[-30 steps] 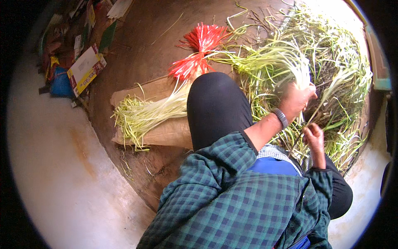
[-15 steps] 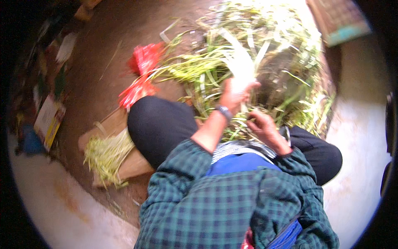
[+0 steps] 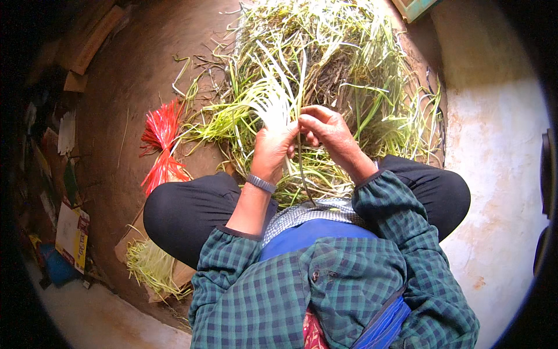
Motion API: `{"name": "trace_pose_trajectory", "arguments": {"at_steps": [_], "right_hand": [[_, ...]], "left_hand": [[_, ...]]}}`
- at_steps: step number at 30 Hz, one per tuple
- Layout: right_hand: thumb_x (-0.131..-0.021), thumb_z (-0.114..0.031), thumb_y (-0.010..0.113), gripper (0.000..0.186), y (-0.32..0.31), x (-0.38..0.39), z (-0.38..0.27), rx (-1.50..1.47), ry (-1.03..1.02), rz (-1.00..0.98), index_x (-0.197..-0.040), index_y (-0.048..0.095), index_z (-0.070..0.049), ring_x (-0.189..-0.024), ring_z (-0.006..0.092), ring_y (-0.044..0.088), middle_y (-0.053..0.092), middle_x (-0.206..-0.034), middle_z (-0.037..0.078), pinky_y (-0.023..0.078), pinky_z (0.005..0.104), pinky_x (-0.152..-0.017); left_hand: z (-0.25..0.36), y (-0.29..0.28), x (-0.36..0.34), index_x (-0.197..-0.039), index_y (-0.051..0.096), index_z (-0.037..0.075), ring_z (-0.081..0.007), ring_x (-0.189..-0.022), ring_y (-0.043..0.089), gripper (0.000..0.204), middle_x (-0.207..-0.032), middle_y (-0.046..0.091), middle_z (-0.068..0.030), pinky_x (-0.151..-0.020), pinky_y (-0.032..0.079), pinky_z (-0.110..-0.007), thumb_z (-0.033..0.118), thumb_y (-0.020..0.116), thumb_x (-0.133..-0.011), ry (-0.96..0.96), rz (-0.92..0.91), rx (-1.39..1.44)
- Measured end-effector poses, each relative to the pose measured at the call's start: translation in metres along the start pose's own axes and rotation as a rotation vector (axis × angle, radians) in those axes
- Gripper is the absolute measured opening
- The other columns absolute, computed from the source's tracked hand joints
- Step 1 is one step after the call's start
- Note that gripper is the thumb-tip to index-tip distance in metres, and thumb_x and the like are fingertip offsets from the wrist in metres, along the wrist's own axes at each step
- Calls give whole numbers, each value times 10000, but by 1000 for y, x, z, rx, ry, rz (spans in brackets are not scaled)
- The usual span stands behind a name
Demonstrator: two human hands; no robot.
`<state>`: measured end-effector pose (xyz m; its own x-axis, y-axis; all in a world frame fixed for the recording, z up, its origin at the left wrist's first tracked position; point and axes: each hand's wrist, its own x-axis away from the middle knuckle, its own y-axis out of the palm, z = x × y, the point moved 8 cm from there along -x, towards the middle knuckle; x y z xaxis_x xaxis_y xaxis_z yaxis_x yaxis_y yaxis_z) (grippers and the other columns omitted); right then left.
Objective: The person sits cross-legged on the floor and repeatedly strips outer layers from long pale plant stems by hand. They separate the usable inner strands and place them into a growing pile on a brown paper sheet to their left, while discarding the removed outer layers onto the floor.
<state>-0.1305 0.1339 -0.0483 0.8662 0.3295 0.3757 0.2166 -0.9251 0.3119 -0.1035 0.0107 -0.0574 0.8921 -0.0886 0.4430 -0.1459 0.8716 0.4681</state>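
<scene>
My left hand (image 3: 272, 148), with a grey band at its wrist, is closed round a bunch of pale chives (image 3: 272, 107). Their white ends fan out away from me and their green leaves trail to the left. My right hand (image 3: 328, 131) meets it at the fingertips, pinching one long thin chive stalk (image 3: 302, 87) at the bunch's right edge. A darker strand of it hangs below my fingers toward my lap. Beyond and under both hands spreads a large heap of loose chives (image 3: 372, 70), with dry brown stems in its middle.
Beside my left knee lies a fan of red plastic strings (image 3: 163, 131). Another bundle of pale chives (image 3: 152, 270) rests on a wooden board (image 3: 181, 273) near my left thigh. Cartons and clutter (image 3: 72, 235) line the far left. A whitish wall (image 3: 494, 174) stands at the right.
My right hand has risen from near my lap to the bunch and now pinches a stalk. The view has shifted, and the bunch in my left hand looks more spread.
</scene>
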Motion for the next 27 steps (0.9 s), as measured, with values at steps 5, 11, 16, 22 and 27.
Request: {"name": "trace_pose_trajectory", "arguments": {"at_steps": [5,11,16,22,27], "right_hand": [[-890,-187,669,199,-2,-9,10,-170,53,102,-1019,637,-39,-610,44,533,624,-795,-7,404,188,-521],[-882,-181,684,163,0,-11,8,-177,-9,101,-969,639,-51,-590,54,540,616,-738,-17,403,191,-505],[-887,-172,675,141,1,-9,11,-172,-15,99,-959,625,-62,-594,58,527,607,-748,-21,409,210,-522],[-917,-169,629,127,10,0,9,-308,2,78,-994,613,-69,-685,54,532,601,-803,-21,422,209,-597],[-902,-174,638,145,8,14,9,-99,-51,-108,-980,627,-52,-713,56,527,608,-939,-7,446,212,-635]], "left_hand": [[-1,-3,0,-967,609,74,-28,-508,442,94,-704,549,47,-438,361,-177,128,653,-904,-24,42,39],[2,-1,2,-957,605,79,-26,-518,441,85,-721,553,46,-442,359,-180,122,652,-900,-4,43,50],[2,0,5,-978,609,65,-28,-528,441,102,-731,555,43,-445,355,-176,117,649,-900,-4,62,98],[1,2,7,-1005,619,36,-31,-530,442,112,-733,553,41,-446,352,-172,106,623,-918,-21,38,210],[13,-6,4,-1027,629,5,-36,-524,446,149,-761,598,2,-439,355,-179,96,635,-909,51,112,244]]}}
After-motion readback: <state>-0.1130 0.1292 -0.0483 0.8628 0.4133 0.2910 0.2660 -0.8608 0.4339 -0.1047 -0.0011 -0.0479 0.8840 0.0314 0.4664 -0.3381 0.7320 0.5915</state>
